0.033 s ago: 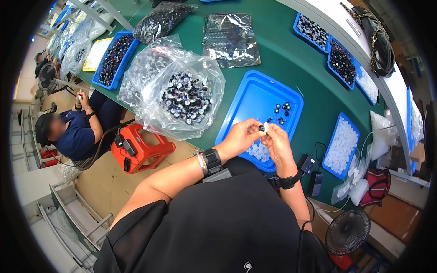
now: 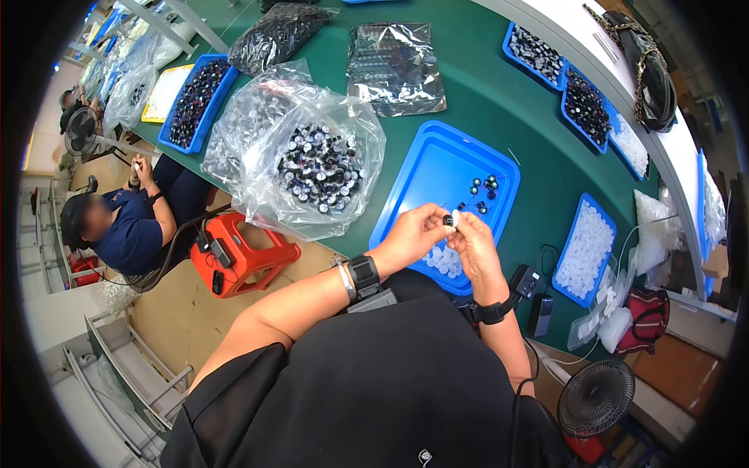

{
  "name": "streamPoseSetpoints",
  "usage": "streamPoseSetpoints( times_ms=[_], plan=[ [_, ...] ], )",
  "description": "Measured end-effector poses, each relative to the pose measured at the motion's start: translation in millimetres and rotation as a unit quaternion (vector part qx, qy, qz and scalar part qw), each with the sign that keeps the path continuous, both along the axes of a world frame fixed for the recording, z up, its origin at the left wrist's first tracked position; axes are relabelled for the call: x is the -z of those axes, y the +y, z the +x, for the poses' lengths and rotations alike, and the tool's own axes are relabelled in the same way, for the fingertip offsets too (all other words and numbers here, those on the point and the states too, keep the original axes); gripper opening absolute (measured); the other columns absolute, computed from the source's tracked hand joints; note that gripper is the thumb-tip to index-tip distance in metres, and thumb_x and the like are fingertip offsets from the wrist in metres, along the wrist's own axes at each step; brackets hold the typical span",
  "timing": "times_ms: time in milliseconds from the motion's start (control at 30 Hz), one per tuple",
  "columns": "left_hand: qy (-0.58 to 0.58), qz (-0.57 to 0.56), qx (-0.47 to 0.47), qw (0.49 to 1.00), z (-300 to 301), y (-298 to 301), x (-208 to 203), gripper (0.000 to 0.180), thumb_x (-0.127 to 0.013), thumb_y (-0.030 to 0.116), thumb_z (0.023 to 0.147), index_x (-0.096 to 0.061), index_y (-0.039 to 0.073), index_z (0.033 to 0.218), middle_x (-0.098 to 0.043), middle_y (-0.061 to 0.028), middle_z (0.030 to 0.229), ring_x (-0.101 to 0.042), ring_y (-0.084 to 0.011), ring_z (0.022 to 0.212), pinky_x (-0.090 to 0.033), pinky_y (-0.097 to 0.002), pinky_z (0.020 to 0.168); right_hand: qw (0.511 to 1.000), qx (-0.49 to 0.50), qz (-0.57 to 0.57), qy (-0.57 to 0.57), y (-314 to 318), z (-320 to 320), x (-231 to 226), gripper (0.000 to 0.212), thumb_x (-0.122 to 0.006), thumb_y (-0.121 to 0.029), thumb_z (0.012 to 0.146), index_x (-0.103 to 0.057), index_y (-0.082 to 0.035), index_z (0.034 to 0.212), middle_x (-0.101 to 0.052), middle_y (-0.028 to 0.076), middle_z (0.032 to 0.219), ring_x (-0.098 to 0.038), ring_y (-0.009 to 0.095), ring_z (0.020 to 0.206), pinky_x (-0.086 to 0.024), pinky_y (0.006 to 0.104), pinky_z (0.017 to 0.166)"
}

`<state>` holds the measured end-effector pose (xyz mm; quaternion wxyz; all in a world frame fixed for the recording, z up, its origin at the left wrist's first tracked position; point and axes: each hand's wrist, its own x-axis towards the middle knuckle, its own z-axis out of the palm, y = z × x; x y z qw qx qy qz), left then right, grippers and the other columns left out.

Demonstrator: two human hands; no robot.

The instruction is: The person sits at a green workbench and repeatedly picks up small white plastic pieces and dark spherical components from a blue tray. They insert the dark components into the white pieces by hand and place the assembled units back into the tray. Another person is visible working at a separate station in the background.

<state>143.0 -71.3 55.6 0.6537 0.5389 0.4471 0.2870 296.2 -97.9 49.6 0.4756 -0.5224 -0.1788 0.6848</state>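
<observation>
Both hands meet over the near part of a large blue tray [image 2: 429, 168]. My left hand [image 2: 409, 238] pinches a small black cylindrical part [image 2: 449, 221] between thumb and fingers. Against its right end, my right hand [image 2: 477, 248] pinches a small white piece, probably a cap [image 2: 456, 215]; whether the two are joined I cannot tell. In the tray, several small dark parts with shiny round ends and thin wires [image 2: 484, 189] lie beyond my right hand. A pile of translucent white caps [image 2: 446, 262] is partly hidden beneath my hands.
An open clear bag of dark parts [image 2: 320, 168] stands left of the tray. A flat dark bag [image 2: 396, 66] lies beyond. To the right is a blue tray of white caps [image 2: 583, 249], beside black adapters [image 2: 527, 281]. A red stool [image 2: 238, 253] and a seated person [image 2: 133, 222] are at left.
</observation>
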Motion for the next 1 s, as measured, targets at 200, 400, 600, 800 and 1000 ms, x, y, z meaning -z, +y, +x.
streamPoseSetpoints(
  times_ms=[200,400,600,800,1000],
  plan=[
    [0.0,-0.007,-0.011,1.0,1.9,-0.1,-2.2,0.02,-0.069,0.009,0.084,-0.059,-0.001,0.099,-0.061,-0.0002,0.078,-0.057,-0.0051,0.069,-0.047,-0.0209,0.063,0.998,0.004,-0.039,0.052,0.2,-2.3,1.8,0.016,-0.055,-0.02,0.094,-0.049,-0.008,0.086,-0.051,-0.001,0.072,-0.044,0.006,0.056,-0.038,0.0217,0.05],
    [0.053,0.023,0.02,0.998,0.1,3.5,-0.6,0.023,-0.069,0.011,0.084,-0.06,-0.002,0.101,-0.066,-0.0047,0.084,-0.062,-0.008,0.076,-0.051,-0.0236,0.068,0.999,0.007,-0.029,0.012,-2.0,-4.0,1.3,0.017,-0.053,-0.017,0.095,-0.047,-0.007,0.082,-0.049,0.0,0.069,-0.042,0.007,0.054,-0.036,0.0223,0.048],
    [-0.077,-0.044,-0.031,0.996,6.1,3.8,8.3,0.029,-0.065,0.01,0.088,-0.059,-0.006,0.111,-0.067,-0.0091,0.087,-0.065,-0.012,0.08,-0.053,-0.0258,0.072,0.998,0.05,0.025,-0.014,0.8,-3.4,2.9,0.018,-0.052,-0.014,0.095,-0.047,-0.006,0.08,-0.049,0.001,0.066,-0.044,0.008,0.054,-0.037,0.0235,0.048],
    [-0.015,-0.047,-0.001,0.999,1.9,7.5,3.7,0.022,-0.063,0.007,0.088,-0.06,-0.006,0.105,-0.068,-0.0097,0.088,-0.066,-0.0127,0.08,-0.054,-0.0259,0.072,0.999,0.043,-0.006,0.009,1.9,-2.9,2.9,0.017,-0.051,-0.014,0.095,-0.048,-0.006,0.082,-0.049,0.002,0.068,-0.046,0.009,0.055,-0.037,0.0237,0.047],
    [0.037,0.041,0.007,0.998,0.5,5.0,-2.2,0.017,-0.063,0.006,0.088,-0.06,-0.006,0.101,-0.068,-0.0108,0.087,-0.066,-0.0143,0.078,-0.054,-0.0264,0.071,0.999,0.013,0.003,-0.04,2.3,-4.1,1.8,0.015,-0.051,-0.014,0.095,-0.047,-0.006,0.083,-0.048,0.002,0.068,-0.045,0.009,0.054,-0.037,0.0239,0.047]
  ],
)
